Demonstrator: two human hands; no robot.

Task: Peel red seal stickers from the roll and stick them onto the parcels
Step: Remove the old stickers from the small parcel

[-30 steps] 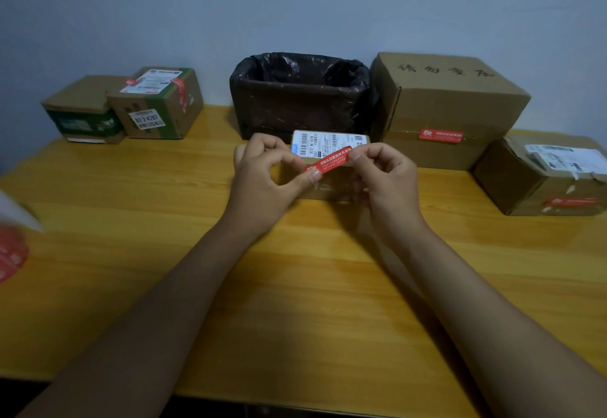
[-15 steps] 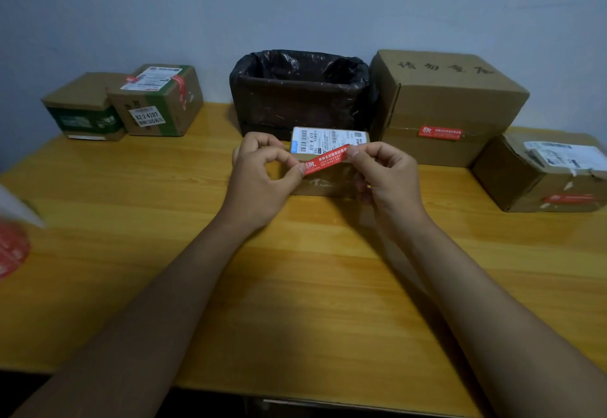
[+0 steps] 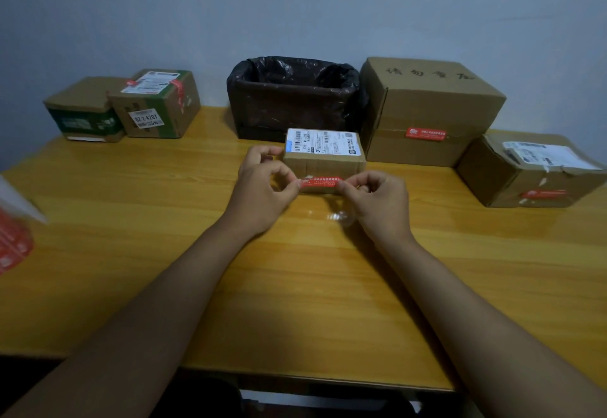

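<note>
Red and paper-thin, the seal sticker (image 3: pixel 321 181) is stretched level between both hands, low against the near face of the small parcel (image 3: pixel 324 163) at the middle of the worktop (image 3: pixel 312 286). The left hand (image 3: pixel 262 187) pinches its left end between thumb and forefinger; the right hand (image 3: pixel 377 200) pinches the right end the same way. Such a strip is probably light, limp and tacky on the back, so it should be held only by its extreme ends and kept taut, or it may curl and stick to itself. At the left edge lies the sticker roll (image 3: pixel 13 246), blurred. Further back, by the rear edge, stand two green-printed boxes (image 3: pixel 124 108) on the left, a bin lined with black plastic (image 3: pixel 292 95) in the centre, a large carton (image 3: pixel 427 112) and a torn box (image 3: pixel 528 171) on the right, both already carrying red seals.
</note>
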